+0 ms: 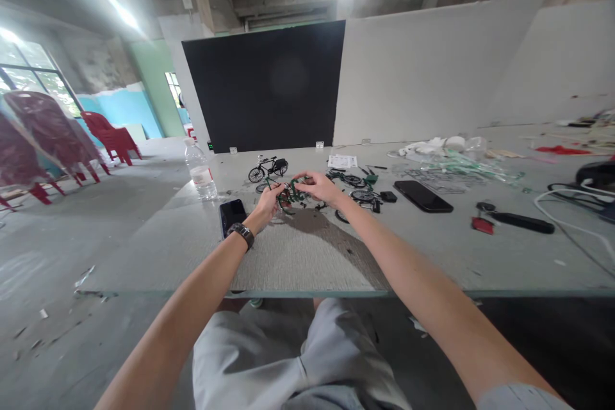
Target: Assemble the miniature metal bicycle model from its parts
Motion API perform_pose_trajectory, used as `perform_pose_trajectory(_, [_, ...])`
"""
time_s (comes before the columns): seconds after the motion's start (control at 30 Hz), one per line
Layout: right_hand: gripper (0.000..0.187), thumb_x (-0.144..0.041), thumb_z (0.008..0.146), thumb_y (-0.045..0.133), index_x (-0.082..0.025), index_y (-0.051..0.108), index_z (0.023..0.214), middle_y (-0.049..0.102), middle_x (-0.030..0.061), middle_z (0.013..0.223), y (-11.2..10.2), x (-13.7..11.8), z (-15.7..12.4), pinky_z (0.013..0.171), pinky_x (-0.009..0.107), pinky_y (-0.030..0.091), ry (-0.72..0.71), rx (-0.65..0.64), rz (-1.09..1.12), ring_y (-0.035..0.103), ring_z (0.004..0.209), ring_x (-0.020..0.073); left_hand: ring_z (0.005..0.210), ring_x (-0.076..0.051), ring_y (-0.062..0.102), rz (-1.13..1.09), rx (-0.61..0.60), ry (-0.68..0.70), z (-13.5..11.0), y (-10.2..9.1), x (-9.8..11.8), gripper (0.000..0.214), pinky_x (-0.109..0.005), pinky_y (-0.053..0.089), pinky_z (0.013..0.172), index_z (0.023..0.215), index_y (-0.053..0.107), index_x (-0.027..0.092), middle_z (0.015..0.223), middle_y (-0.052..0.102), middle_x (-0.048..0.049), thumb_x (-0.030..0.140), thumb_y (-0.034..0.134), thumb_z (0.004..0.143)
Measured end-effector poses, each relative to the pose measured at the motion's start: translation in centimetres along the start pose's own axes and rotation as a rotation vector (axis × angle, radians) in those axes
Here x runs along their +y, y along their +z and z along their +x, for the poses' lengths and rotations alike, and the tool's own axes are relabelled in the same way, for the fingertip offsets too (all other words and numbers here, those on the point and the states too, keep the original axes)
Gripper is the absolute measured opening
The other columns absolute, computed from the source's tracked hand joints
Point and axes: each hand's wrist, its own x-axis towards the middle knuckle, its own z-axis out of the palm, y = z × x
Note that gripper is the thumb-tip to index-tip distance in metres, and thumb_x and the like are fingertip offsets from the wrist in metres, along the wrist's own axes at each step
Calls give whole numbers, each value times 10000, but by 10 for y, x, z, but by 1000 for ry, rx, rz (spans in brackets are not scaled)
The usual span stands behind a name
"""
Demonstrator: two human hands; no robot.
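Just above the table, my left hand [270,203] has its fingers closed on a small green model bicycle [287,197]. From the other side my right hand [318,186] pinches the same green model, thumb and fingertips together. My fingers cover parts of it, so its finer details are hidden. A finished-looking black model bicycle [268,168] stands upright behind my left hand. To the right of my right hand lie loose model bicycle parts with black wheels [364,196] and dark green pieces [343,175].
A water bottle [202,173] stands at the left, near a phone [232,214]. Farther right lie a black phone [423,196], a black-handled tool [521,222], a red item [482,225] and a white cable [571,221]. Clear plastic bags [451,147] and a printed sheet [343,161] lie behind.
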Motion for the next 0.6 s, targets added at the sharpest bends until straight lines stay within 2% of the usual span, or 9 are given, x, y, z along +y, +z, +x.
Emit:
perform_pose_trajectory(0.1, [450,-516,841,709,-173,675,1130,611,4,709,6,-2,0,515,238,358,-44,-2,-33,464,537,95,517,-124,609,-4,-21,-2,-3,2,1,144,-244,514,496,820,661,131,670,643,-15,257,725,847])
perform_pose_trajectory(0.27, [391,-459,840,718,-171,701,1103,697,50,805,12,-1,1,694,289,476,-118,29,-107,631,746,169,485,-110,564,-5,-49,-2,-5,4,2,173,-256,523,519,775,637,132,628,612,-3,256,745,826])
perform_pose_trajectory(0.37, [353,-435,849,721,-179,706,1092,721,75,862,14,1,2,754,313,503,-135,57,-131,669,835,202,520,-115,574,-4,-53,4,-6,4,1,164,-250,529,535,759,638,132,634,617,-10,243,742,820])
perform_pose_trajectory(0.6, [293,-377,863,728,-181,699,1079,743,101,949,15,0,3,773,320,523,-91,74,-167,691,875,214,524,-107,554,0,-59,10,-7,5,2,144,-231,521,526,735,637,132,620,601,-5,217,729,807])
